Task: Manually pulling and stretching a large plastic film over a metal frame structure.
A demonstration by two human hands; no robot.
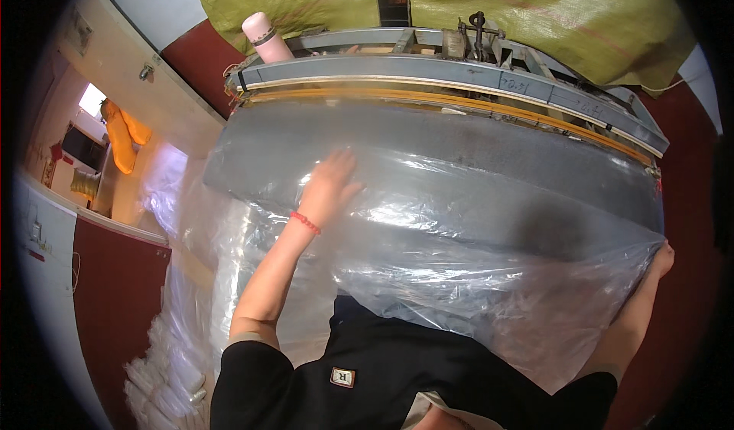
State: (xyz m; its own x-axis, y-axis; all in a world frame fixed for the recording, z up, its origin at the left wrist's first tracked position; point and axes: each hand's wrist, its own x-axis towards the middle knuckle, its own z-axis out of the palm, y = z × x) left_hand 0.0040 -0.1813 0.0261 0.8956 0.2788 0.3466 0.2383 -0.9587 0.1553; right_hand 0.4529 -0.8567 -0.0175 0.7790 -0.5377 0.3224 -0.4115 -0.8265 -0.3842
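Note:
Clear plastic film [459, 254] lies spread over the front of a long grey work surface [443, 136] and hangs down toward my body. My left hand [333, 183], with a red beaded bracelet [306, 222] at its wrist, rests flat on the film left of the middle. Its fingers are stretched out and slightly blurred. Out at the far right, my right hand [664, 259] is closed on the film's edge at the corner of the surface. The film runs taut in creases from that hand toward the middle.
Behind the surface runs a grey metal frame [459, 72] with an orange strip [428, 96]. On it stand a pink bottle [265, 35] and a metal clamp [478, 36]. A yellow-green woven sheet [535, 9] bears a phone [394, 6]. Bundled clear plastic [164, 369] lies at lower left.

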